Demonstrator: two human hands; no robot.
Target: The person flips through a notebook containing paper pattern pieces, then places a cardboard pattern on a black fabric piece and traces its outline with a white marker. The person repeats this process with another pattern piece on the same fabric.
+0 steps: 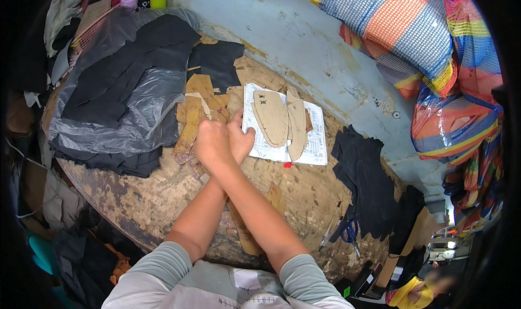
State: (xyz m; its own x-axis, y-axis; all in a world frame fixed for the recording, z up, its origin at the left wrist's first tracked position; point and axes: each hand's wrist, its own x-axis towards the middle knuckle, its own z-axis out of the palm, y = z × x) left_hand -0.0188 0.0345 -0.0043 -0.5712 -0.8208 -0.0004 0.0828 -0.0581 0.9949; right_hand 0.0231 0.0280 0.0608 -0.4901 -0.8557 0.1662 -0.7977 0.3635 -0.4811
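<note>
My forearms cross, the right one over the left. My right hand (213,142) is closed, its fingers at the end of a thin cream pattern piece (204,107) above the brown pieces. Beside it to the right, my left hand (240,139) lies with thumb and a finger apart at the left edge of a written paper sheet (266,152); its other fingers are partly hidden. On the sheet rest a rounded beige cardboard template (271,120) with dark marks and a narrower curved template (297,125). Brown template pieces (201,86) lie just beyond my right hand.
Black material (130,64) is heaped on a clear plastic bag (154,100) at the left; more black pieces (363,178) lie at the right. Blue-handled scissors (350,232) and a pen (329,227) sit near the table's (125,200) right front. Checked woven sacks (391,26) stand beyond a pale wall (309,43).
</note>
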